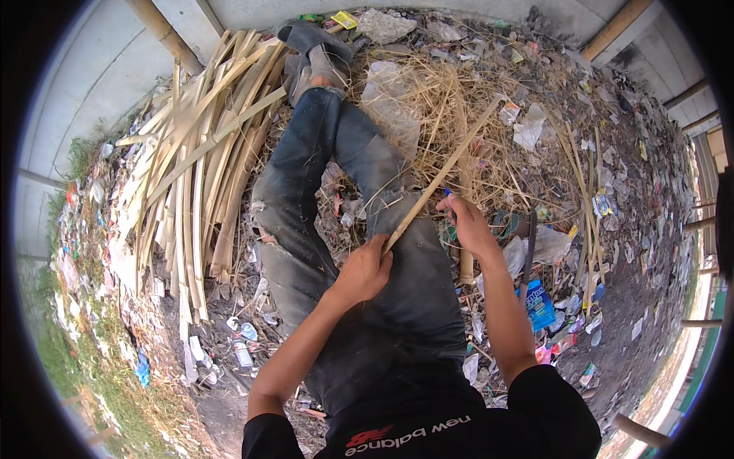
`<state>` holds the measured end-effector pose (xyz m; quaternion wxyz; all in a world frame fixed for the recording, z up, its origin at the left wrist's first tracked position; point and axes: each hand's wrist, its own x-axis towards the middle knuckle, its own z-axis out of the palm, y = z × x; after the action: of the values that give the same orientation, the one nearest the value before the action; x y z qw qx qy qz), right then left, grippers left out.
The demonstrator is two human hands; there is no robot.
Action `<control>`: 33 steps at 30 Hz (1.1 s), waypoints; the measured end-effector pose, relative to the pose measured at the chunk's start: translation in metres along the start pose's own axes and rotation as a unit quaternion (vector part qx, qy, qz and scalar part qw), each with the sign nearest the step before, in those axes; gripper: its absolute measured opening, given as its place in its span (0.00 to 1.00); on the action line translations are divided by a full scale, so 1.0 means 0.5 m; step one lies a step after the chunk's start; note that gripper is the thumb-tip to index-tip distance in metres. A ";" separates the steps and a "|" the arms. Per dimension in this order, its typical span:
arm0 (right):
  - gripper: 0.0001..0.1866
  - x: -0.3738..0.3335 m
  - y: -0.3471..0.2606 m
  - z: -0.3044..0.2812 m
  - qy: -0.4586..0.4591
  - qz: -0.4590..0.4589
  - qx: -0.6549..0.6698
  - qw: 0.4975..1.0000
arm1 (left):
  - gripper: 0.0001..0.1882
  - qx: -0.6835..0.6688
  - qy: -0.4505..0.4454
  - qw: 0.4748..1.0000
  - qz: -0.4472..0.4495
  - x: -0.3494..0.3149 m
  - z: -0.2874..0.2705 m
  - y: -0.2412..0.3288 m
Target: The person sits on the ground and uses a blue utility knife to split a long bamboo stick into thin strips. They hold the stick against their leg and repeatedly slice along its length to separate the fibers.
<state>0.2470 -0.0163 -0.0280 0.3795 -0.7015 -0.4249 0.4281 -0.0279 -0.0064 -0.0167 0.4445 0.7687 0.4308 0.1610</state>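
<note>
My left hand (pixel 365 269) is closed around the lower end of a pale bamboo strip (pixel 436 186), above my right thigh. From there the strip slants up and away to the right over the straw-like shavings. Beside the strip's middle, my right hand (pixel 468 223) is closed, thumb and fingers pressed together. A small blue piece (pixel 447 192) shows at its fingertips; the rest of what it holds is hidden. My legs, in worn dark trousers (pixel 306 168), stretch out ahead, crossed near the feet.
A large pile of split bamboo strips (pixel 218 161) lies at the left. Thin shavings (pixel 436 99) heap beyond my right leg. More thin strips (pixel 587 206) and a blue packet (pixel 539 306) lie at the right. Litter covers the ground, and a pale wall (pixel 92 84) stands behind the pile.
</note>
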 end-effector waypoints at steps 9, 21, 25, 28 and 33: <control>0.23 -0.114 -0.026 0.045 -0.093 -0.158 -0.161 0.970 | 0.28 -0.113 -0.046 0.990 -0.065 0.058 0.007 0.021; 0.19 -0.092 -0.005 0.048 -0.214 -0.017 -0.039 0.976 | 0.38 -0.220 -0.061 0.973 -0.034 0.078 0.013 -0.002; 0.17 -0.078 -0.038 0.017 -0.334 0.143 0.124 0.923 | 0.37 -0.175 -0.085 0.980 -0.048 0.076 0.001 0.016; 0.18 -0.075 -0.063 0.003 -0.401 0.212 0.203 0.868 | 0.37 -0.165 -0.103 0.979 -0.062 0.077 -0.010 0.027; 0.18 -0.069 -0.027 0.022 -0.416 0.193 0.235 0.857 | 0.33 -0.123 -0.088 0.987 -0.050 0.069 -0.006 0.009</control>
<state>0.2237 -0.0416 -0.0102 0.2306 -0.4156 -0.2866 0.8319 -0.0074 0.0222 -0.0163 0.5790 0.6968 0.4054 0.1220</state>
